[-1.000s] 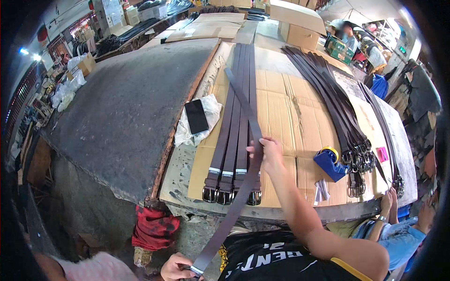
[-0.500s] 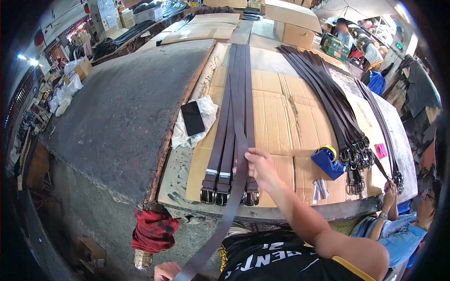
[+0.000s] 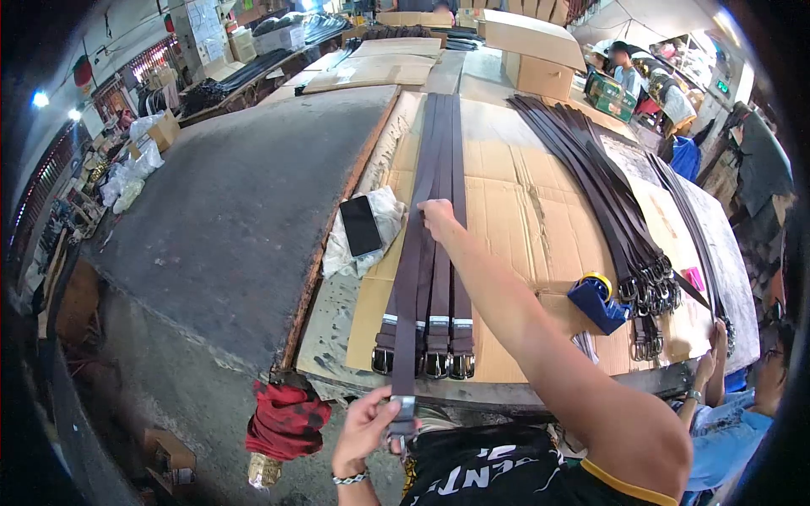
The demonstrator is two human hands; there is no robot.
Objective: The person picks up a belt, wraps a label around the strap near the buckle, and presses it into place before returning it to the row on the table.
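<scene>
A dark brown belt runs lengthwise over other belts laid side by side on the cardboard. My left hand, closed, grips its buckle end just off the table's front edge, where a light label wraps the strap. Farther up the same belt, my right hand is closed with fingers pinched at the strap. Beneath it lie belts with metal buckles toward me and pale labels near the buckles. The far ends of the straps overlap near the back of the cardboard.
Left of the belts, a phone rests on white plastic. To the right are a blue tape dispenser and a pile of belts. A co-worker's hands hold a strap at the right edge. A dark tabletop fills the left.
My left hand has come up from the bottom edge with the belt's buckle end. My right hand has slid farther up the strap, which now lies straighter over the other belts.
</scene>
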